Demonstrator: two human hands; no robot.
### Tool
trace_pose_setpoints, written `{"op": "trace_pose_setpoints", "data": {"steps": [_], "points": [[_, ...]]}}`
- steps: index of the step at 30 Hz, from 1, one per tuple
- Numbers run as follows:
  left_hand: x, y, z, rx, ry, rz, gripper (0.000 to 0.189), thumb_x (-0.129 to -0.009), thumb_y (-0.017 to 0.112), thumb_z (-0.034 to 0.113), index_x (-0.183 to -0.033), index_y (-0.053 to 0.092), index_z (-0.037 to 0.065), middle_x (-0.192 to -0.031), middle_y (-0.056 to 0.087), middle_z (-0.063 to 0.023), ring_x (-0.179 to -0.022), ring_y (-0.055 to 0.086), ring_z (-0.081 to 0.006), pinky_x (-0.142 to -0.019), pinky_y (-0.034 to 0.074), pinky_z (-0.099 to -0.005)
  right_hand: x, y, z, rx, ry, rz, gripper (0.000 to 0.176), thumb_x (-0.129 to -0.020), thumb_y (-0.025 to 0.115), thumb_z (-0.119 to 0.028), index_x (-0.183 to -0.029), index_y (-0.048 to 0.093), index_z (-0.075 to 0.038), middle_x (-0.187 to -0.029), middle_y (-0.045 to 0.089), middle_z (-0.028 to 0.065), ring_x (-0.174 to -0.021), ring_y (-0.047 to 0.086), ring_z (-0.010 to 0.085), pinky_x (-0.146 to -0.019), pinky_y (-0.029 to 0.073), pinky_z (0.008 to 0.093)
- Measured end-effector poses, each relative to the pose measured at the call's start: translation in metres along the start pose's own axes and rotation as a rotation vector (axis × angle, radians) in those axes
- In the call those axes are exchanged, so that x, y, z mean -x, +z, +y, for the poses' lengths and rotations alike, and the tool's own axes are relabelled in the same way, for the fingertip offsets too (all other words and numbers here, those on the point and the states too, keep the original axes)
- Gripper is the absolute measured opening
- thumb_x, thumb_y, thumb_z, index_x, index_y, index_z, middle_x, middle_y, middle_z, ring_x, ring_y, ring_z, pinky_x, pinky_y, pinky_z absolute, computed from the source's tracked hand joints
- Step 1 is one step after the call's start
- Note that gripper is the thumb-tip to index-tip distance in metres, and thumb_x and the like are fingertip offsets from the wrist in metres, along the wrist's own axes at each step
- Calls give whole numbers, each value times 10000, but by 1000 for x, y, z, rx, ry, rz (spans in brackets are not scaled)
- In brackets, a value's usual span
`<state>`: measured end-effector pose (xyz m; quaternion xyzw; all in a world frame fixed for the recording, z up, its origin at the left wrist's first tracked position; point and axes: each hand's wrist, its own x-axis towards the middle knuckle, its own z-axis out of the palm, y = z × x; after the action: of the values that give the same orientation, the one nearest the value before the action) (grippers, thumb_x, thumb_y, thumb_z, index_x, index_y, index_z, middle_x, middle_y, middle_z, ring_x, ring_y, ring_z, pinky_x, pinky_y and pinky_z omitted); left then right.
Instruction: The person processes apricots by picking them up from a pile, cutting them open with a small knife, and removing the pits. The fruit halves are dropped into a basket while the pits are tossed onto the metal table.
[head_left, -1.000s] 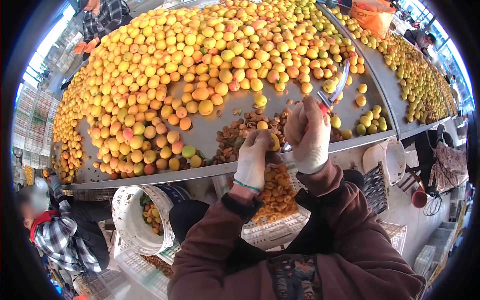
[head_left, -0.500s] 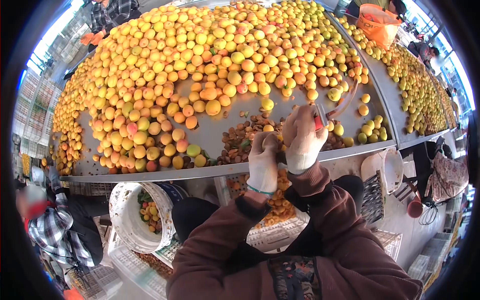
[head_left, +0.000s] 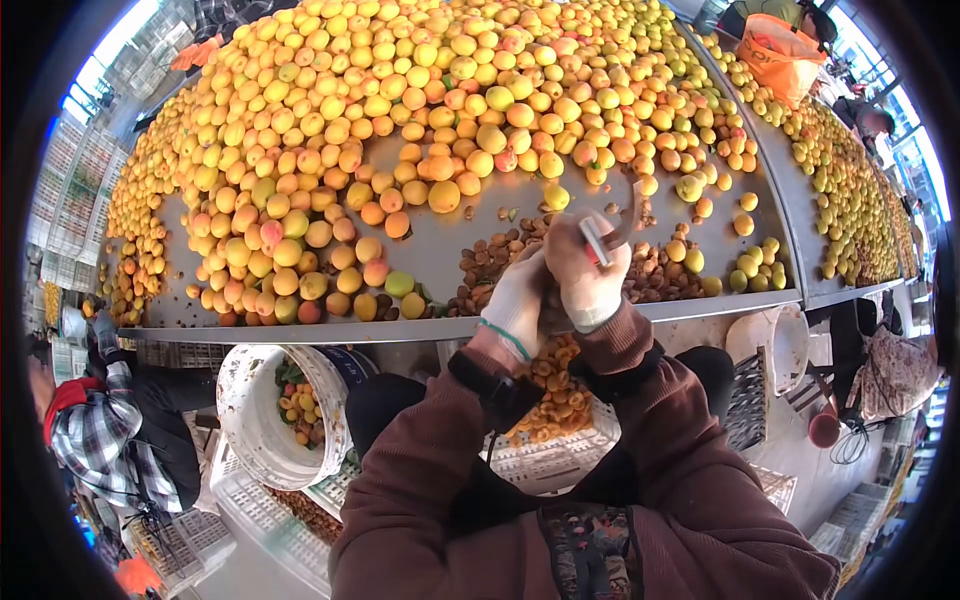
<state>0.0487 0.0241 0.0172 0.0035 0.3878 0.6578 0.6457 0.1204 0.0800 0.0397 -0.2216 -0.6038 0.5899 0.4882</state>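
Observation:
My right hand (head_left: 592, 275), in a white glove, is wrapped round a curved knife (head_left: 597, 242) with a red and pale handle, its blade slanting up and away. My left hand (head_left: 515, 295), also gloved, is closed and pressed against the right one; whatever is between its fingers is hidden. Both hands are over the near edge of a metal table (head_left: 440, 255). Just beyond them lie brown pits (head_left: 655, 275) and a large heap of yellow-orange apricots (head_left: 330, 110). Below my hands, a white crate (head_left: 550, 468) between my knees holds opened apricot halves (head_left: 560, 395).
A white bucket (head_left: 240, 420) with some apricots and leaves stands at my left. Another pale bucket (head_left: 775, 340) is on the right, under the table edge. An orange bag (head_left: 780, 60) sits on the far right table. A person in a checked shirt (head_left: 95, 435) is at the left.
Both hands have drawn together and the right has moved slightly left and down. The knife has turned, so its blade points more upward. The view has shifted slightly.

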Motion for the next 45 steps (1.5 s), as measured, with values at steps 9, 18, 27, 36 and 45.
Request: {"op": "trace_pose_setpoints", "data": {"steps": [9,18,27,36,45], "points": [[-24,-16,4,123,-76,-85,108,-972,497,196,-895,505,121,-717,462,38,-517,418,-82,-424,307,-252,-42,-16,20,-750,438,66,399,-968,493,-278,-615,350,-161,-514,288,-41,-400,241,89,-380,185,260],[-41,-35,-4,-341,401,-85,168,-921,550,49,-1089,551,46,-822,543,-24,-669,545,-128,-577,450,-251,-23,-42,13,90,433,90,108,-923,584,-101,-954,611,-2,-787,573,-37,-695,483,33,-610,410,192],[-33,-10,12,-118,508,54,271,-836,578,-16,-1103,539,10,-936,610,-53,-802,603,-117,-681,486,-235,-7,-41,21,252,334,-38,122,-920,627,-133,-892,566,-31,-743,541,-40,-676,463,24,-598,404,197],[-3,-3,20,-788,489,-7,270,-841,610,106,-1101,586,40,-945,620,-89,-856,617,-150,-773,491,-273,-8,-66,24,287,378,-30,145,-924,620,-156,-945,597,-14,-781,568,-31,-710,487,42,-640,429,217],[53,-54,89,-2051,358,636,323,-806,626,312,-1062,657,116,-1062,652,-183,-914,651,-350,-789,522,-433,1,-79,21,138,456,-8,126,-922,604,-133,-930,594,-8,-816,565,-36,-729,480,38,-660,421,208]]}}
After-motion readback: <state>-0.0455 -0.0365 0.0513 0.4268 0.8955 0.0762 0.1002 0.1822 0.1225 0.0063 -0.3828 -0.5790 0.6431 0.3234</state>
